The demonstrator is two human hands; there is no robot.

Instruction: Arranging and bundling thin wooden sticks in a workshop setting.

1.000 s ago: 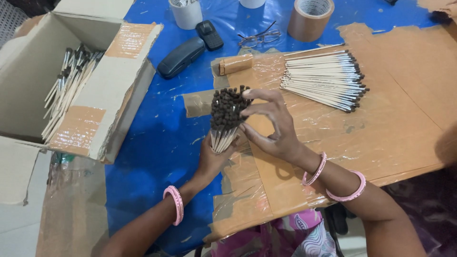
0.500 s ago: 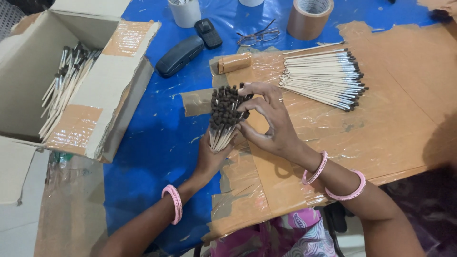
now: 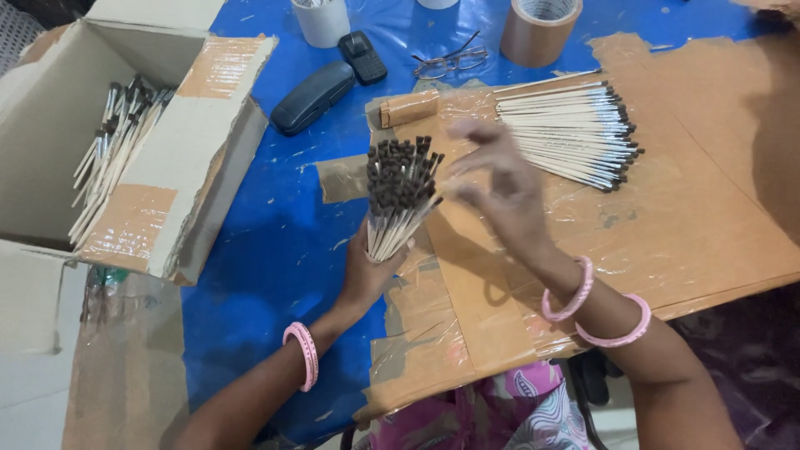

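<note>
Left hand (image 3: 367, 271) fisted upright; right hand (image 3: 500, 179) blurred, seemingly open.

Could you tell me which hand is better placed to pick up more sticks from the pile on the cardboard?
Probably the right hand: it is free and hovers close to the pile of sticks, while the left hand grips the upright bundle.

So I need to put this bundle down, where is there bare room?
Bare board lies right of the right hand, below the laid sticks. Blue cover between box and bundle is free. The top edge is crowded.
</note>
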